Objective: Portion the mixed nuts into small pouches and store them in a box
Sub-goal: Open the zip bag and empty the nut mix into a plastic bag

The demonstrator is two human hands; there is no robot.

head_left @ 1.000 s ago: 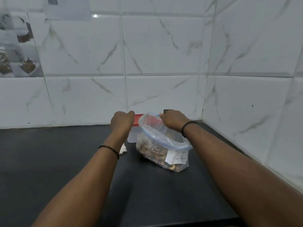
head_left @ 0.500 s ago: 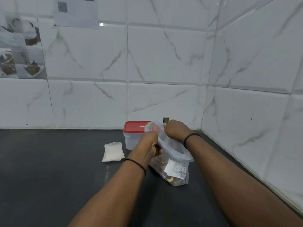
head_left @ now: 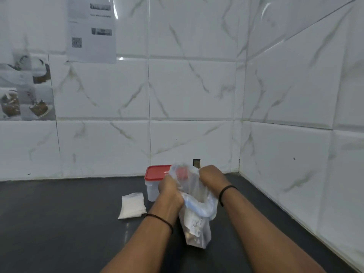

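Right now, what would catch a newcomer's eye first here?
Both hands, the left hand and the right hand, grip the mouth of a clear bag of nuts on the dark counter. Behind it, by the wall, stands a red-lidded box; small white pouches lie to its left.

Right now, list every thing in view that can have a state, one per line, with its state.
Bag of mixed nuts: upright on the counter, top gripped on both sides, mouth pulled apart.
Box: closed, red lid on, standing behind the bag.
Small pouches: stacked flat, empty, left of the box.
Left hand: grips the bag's left edge.
Right hand: grips the bag's right edge.
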